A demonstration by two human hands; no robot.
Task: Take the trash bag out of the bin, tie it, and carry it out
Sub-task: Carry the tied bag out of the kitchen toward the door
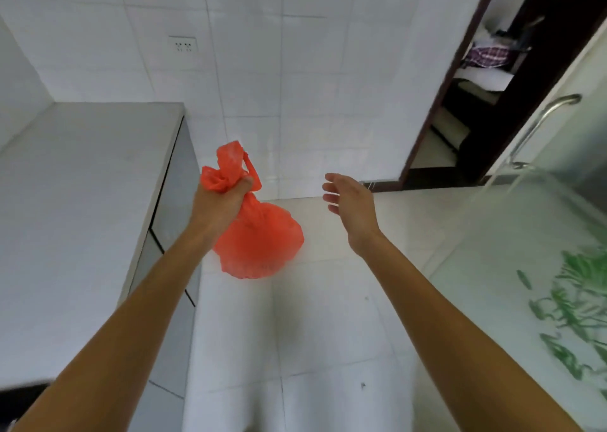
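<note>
Your left hand (220, 198) is clenching its grip around the gathered neck of the red trash bag (259, 237), which is hanging above the tiled floor (328, 316) beside the desk (75, 182). Your right hand (351, 208) is hovering released, fingers spread.

White tiled walls (295, 70), grey counter (75, 185), open dark doorway (476, 103).

counter (82, 182) blocks left | glass door (542, 234) right | floor (328, 300) between open

Counter (82, 182), glass door (538, 234), perhaps laundry (486, 55).
</note>
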